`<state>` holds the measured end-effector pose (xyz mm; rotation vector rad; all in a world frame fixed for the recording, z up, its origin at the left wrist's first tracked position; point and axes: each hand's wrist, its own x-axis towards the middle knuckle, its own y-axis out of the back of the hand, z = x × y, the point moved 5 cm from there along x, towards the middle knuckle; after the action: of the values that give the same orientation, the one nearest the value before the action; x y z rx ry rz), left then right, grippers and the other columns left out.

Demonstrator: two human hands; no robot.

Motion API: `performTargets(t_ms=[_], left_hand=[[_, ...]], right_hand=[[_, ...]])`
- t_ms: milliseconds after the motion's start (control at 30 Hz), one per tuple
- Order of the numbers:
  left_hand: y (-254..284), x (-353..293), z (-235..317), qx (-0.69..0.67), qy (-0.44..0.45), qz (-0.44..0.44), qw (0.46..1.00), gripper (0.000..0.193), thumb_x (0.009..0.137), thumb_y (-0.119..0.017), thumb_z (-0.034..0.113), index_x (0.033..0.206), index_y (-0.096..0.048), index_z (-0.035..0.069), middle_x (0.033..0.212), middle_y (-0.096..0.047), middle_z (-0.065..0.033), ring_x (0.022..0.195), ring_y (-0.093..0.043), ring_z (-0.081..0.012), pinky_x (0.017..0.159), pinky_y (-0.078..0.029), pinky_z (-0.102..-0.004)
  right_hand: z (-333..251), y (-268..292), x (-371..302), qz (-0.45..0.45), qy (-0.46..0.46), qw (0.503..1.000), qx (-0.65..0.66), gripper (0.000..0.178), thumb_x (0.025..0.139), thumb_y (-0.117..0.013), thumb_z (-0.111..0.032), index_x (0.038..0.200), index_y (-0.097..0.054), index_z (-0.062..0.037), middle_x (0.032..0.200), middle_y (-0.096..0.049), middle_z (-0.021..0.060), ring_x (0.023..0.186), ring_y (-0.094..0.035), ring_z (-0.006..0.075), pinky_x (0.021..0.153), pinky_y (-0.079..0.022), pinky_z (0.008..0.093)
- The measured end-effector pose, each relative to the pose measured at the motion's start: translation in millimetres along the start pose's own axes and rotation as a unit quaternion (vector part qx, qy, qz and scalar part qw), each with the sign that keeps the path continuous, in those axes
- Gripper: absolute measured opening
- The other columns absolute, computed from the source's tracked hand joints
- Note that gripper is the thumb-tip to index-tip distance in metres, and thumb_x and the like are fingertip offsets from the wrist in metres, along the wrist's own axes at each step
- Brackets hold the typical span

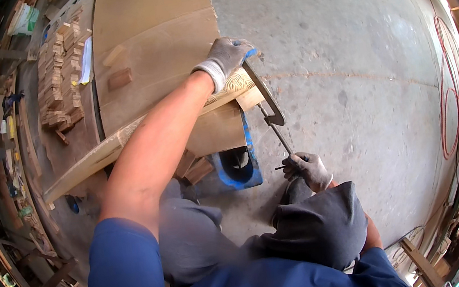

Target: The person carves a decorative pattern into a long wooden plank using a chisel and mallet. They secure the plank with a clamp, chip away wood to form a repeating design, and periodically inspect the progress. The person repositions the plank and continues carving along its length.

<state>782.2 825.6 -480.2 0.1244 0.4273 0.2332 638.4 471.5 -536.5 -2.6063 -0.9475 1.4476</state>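
Observation:
A metal C-clamp point(271, 99) sits at the right end of a long wooden board point(106, 146), its jaw over a pale wood block point(248, 99). My gloved left hand point(227, 57) is closed around the clamp's upper end, where some blue shows. Lower down, my gloved right hand point(308, 170) grips the end of the clamp's screw point(282, 140), with a thin cross handle poking out to its left. Wavy grain marks the board's edge beside the block. My left forearm hides part of the board.
Brown cardboard point(156, 42) covers the work surface, with a small wood block point(119, 78) on it. Stacked wood pieces point(59, 79) lie at the left. Under the board stands a blue-rimmed support point(246, 179). A red hose point(446, 89) hangs at the far right.

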Motion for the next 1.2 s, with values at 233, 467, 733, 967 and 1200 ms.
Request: performTargets(t_ms=[233,467,733,967,1200], left_hand=[[20.1,10.4,16.6,-0.046,0.045,0.026,0.998,0.019,0.088,-0.071,0.02,0.093,-0.082,0.005,0.075,-0.064,0.0008,0.066,-0.05,-0.0104,0.058,-0.039,-0.0267],[24.7,20.1,13.5,-0.04,0.017,0.036,0.998,0.021,0.089,-0.071,0.022,0.094,-0.082,0.005,0.08,-0.07,-0.0003,0.069,-0.052,-0.0101,0.061,-0.042,-0.0267],[26.2,28.3,10.0,-0.005,-0.007,0.011,1.0,0.023,0.088,-0.07,0.023,0.094,-0.083,0.005,0.081,-0.072,0.0009,0.068,-0.051,-0.0088,0.061,-0.042,-0.0261],[26.1,18.5,15.8,0.007,0.024,0.039,0.999,0.02,0.083,-0.07,0.021,0.092,-0.084,0.009,0.073,-0.067,0.0036,0.062,-0.046,-0.0092,0.057,-0.039,-0.0277],[23.7,14.6,18.9,-0.013,0.034,0.054,0.998,0.019,0.084,-0.069,0.019,0.09,-0.085,0.009,0.072,-0.067,0.0039,0.062,-0.046,-0.0087,0.057,-0.039,-0.0276]], right_hand=[[-32.2,-4.8,12.9,0.003,0.028,0.999,-0.037,0.047,0.103,-0.064,-0.038,0.108,-0.069,0.0085,0.087,-0.072,0.0164,0.074,-0.072,0.0255,0.068,-0.058,0.0367],[-36.2,-8.4,31.5,0.023,0.011,0.999,-0.028,0.045,0.104,-0.063,-0.038,0.109,-0.068,0.0057,0.098,-0.074,0.0189,0.086,-0.073,0.0248,0.074,-0.06,0.0361],[-29.3,-20.7,43.3,0.086,0.019,0.995,0.037,0.07,0.099,-0.06,-0.06,0.091,-0.068,0.0089,0.087,-0.074,0.0228,0.077,-0.074,0.0306,0.069,-0.062,0.0383],[-21.2,-18.1,55.4,0.198,0.077,0.977,0.009,0.072,0.1,-0.052,-0.066,0.066,-0.054,-0.0031,0.064,-0.066,0.0213,0.058,-0.07,0.0315,0.053,-0.057,0.0393],[-20.0,-15.7,59.6,0.226,0.09,0.97,-0.01,0.067,0.102,-0.054,-0.06,0.062,-0.053,-0.0053,0.057,-0.063,0.0188,0.05,-0.067,0.0295,0.045,-0.051,0.0355]])
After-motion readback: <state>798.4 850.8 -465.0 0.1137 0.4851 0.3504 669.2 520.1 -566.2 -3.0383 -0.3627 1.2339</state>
